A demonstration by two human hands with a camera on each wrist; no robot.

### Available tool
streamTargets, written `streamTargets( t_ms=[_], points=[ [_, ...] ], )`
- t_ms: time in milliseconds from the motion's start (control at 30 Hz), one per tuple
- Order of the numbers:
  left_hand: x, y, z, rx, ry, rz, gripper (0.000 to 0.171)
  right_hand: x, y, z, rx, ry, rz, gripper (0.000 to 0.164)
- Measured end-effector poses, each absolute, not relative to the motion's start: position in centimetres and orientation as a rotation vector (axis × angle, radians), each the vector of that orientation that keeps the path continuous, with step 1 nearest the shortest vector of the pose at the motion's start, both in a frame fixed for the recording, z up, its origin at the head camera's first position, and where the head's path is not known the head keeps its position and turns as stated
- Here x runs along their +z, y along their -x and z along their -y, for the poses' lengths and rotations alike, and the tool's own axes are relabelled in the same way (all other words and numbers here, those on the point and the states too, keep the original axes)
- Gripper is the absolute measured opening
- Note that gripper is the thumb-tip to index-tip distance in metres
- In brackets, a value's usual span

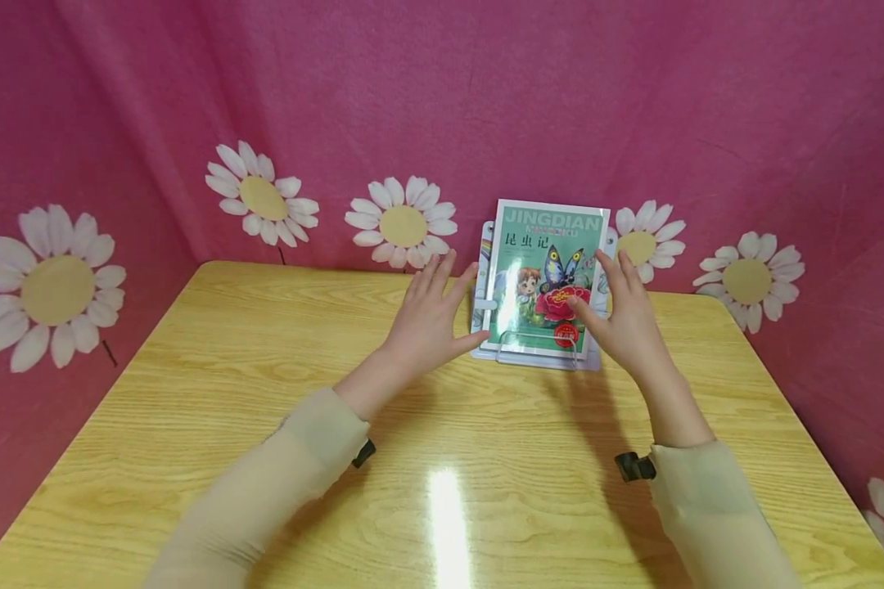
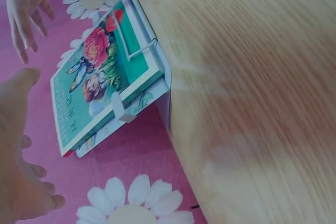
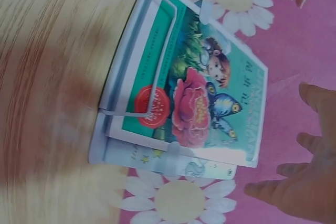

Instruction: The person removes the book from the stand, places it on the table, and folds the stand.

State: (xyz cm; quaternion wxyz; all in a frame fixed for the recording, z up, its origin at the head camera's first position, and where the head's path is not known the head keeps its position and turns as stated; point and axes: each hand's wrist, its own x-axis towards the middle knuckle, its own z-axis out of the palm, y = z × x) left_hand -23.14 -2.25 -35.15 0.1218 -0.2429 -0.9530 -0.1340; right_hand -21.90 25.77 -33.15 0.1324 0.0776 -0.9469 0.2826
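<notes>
A green-covered book (image 1: 519, 270) with a butterfly and a red flower leans upright on a pale book stand (image 1: 484, 348) near the table's back edge. The stand's wire bar crosses the lower cover, and a side clip (image 2: 119, 109) sits at the book's edge. My left hand (image 1: 429, 319) is spread just left of the book. To its right, my right hand (image 1: 626, 315) hovers with thumb and fingers apart, the thumb overlapping the cover in the head view. In both wrist views the hands appear apart from the book, holding nothing.
The wooden table (image 1: 302, 327) stretches toward me, with a bright glare streak near its front. Behind and beside it hangs a pink cloth (image 1: 383, 98) printed with white daisies. A dark wrist strap piece (image 1: 633, 467) shows below my right sleeve.
</notes>
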Motion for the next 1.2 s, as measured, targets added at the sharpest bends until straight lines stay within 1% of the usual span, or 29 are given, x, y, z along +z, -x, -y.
streamTargets(
  t_ms=[200, 500, 867, 1200],
  points=[
    [-35.7, 24.4, 0.2, -0.412, 0.724, 2.779, 0.093, -34.0, 23.4, -26.1, 0.927, -0.158, 2.668, 0.077],
    [-36.7, 25.8, -2.2, -0.431, 0.742, 2.770, 0.090, -35.1, 25.1, -26.5, 1.011, -0.010, 2.564, 0.075],
    [-38.5, 27.5, -4.4, -0.536, 0.610, 2.819, 0.092, -35.7, 27.4, -26.8, 1.143, 0.154, 2.581, 0.079],
    [-39.5, 28.4, -5.0, -0.787, 0.506, 2.799, 0.086, -35.8, 28.4, -26.4, 1.208, 0.235, 2.590, 0.073]
  ],
)
